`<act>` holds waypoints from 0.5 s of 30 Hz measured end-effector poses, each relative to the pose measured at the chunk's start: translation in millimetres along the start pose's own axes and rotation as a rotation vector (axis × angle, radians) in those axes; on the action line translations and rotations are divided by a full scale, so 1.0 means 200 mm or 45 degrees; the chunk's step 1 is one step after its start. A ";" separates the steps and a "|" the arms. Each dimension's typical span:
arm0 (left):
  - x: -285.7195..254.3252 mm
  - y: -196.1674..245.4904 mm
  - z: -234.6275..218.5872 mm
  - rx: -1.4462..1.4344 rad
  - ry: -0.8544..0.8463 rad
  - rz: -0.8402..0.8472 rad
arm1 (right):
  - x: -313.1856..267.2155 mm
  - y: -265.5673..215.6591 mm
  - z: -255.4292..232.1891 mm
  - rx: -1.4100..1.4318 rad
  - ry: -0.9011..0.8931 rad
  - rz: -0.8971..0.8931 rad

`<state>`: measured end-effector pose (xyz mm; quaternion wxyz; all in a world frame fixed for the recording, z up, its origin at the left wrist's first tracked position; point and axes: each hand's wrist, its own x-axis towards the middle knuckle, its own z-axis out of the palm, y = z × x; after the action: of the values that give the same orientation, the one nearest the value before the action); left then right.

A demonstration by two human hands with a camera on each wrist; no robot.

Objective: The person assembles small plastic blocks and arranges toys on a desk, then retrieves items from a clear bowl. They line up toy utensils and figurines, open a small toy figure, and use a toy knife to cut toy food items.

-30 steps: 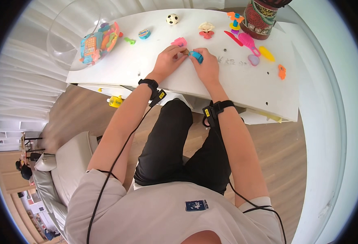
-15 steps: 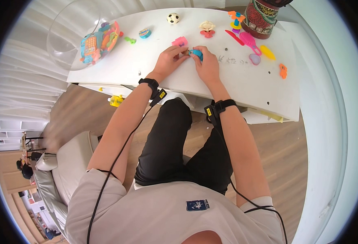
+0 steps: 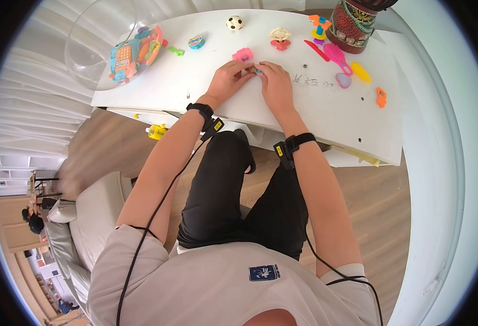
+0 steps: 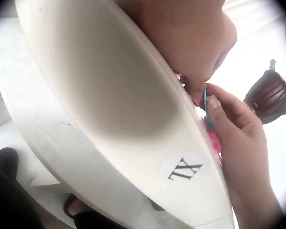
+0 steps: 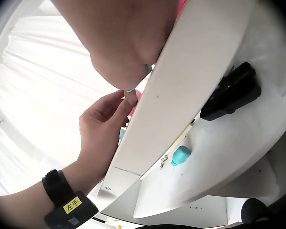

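Observation:
Over the near part of the white tabletop, my left hand (image 3: pixel 228 82) and right hand (image 3: pixel 276 89) meet at the fingertips around a small blue toy piece (image 3: pixel 258 71). In the left wrist view the piece (image 4: pixel 208 110) shows as a thin blue edge pinched between the right thumb and fingers. The left thumb and fingertips pinch its other end, seen in the right wrist view as a bit of blue (image 5: pixel 130 90); its exact kind I cannot tell. Fingers hide most of it. A pink toy (image 3: pixel 243 55) lies just beyond the left fingertips.
Behind are a toy football (image 3: pixel 234 23), a round blue toy (image 3: pixel 196 42) and a red-and-cream toy (image 3: pixel 280 39). At left sits a toy phone (image 3: pixel 124 58). At right lie a pink brush (image 3: pixel 334 53), yellow piece (image 3: pixel 360 72) and orange piece (image 3: pixel 381 98) near a patterned drum (image 3: pixel 353 24).
The blue piece, broadly visible before, is now mostly covered by the right hand's fingers, which have shifted over it. The left hand keeps nearly the same pose.

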<state>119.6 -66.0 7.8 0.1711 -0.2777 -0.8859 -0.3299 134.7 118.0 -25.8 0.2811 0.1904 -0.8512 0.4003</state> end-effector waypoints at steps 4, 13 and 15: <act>0.00 -0.01 0.02 -0.061 0.046 0.053 | 0.01 -0.02 -0.02 0.032 -0.037 0.098; 0.01 0.03 0.00 -0.055 0.022 0.003 | 0.01 -0.03 -0.02 0.184 -0.006 0.207; 0.01 0.03 0.00 -0.034 0.012 -0.022 | 0.01 -0.02 -0.01 0.175 0.006 0.186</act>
<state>122.2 -61.6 11.8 0.1687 -0.2707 -0.8829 -0.3446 136.6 117.3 -20.5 0.2394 0.1456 -0.8327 0.4775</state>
